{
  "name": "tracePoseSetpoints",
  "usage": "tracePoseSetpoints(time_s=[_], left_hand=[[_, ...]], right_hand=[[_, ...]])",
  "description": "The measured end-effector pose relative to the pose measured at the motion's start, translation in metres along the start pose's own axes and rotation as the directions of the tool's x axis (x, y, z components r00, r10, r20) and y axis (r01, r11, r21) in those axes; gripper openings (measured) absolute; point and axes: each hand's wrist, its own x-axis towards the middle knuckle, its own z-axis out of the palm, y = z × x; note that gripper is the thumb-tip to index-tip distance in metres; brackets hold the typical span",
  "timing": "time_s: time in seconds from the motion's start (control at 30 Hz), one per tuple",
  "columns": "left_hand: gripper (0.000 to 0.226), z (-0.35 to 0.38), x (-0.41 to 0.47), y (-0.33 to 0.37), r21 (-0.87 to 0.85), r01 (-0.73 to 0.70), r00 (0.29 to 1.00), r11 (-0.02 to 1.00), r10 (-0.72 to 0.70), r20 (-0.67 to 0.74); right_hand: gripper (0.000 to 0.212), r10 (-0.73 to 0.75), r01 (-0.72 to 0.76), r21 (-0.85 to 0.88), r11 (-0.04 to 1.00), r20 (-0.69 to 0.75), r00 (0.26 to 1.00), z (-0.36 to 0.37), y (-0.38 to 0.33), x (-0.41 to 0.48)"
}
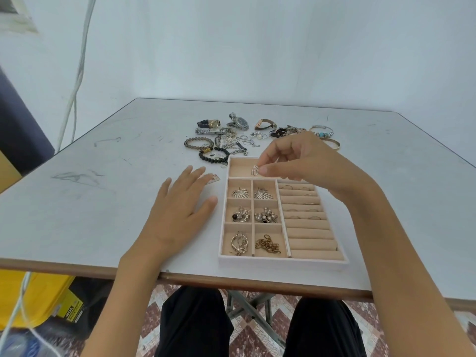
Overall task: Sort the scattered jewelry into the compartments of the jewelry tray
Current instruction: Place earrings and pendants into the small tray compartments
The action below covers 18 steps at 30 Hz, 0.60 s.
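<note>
Right hand (296,161) pinches small silver piece (255,170) over tray (283,260) top compartment; orientation unclear. Left hand (180,210) flat, empty.

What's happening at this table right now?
A person is sorting jewelry into a beige tray. The right hand pinches a small silver piece over the tray's long top compartment, while the left hand rests flat on the table. Watches and bracelets lie unsorted beyond the tray.
</note>
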Motion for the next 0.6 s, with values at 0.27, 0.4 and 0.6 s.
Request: tracePoseSetpoints(time_s=[0.27, 0.4, 0.6], left_hand=[[0.078, 0.006, 0.002, 0.007, 0.246, 0.049, 0.988, 0.968, -0.083, 0.131], [0.082, 0.006, 0.002, 0.007, 0.244, 0.052, 0.989, 0.968, -0.084, 0.124], [0.088, 0.006, 0.002, 0.006, 0.223, 0.052, 0.991, 0.973, -0.078, 0.110]], right_hand=[[0.011, 0.012, -0.013, 0.004, 1.000, 0.242, 0.970, 0.007, -0.007, -0.031], [0.007, 0.050, -0.037, -0.052, 0.998, 0.294, 0.955, 0.010, -0.008, -0.042], [0.001, 0.117, -0.053, -0.240, 0.969, 0.260, 0.958, 0.016, -0.010, -0.046]])
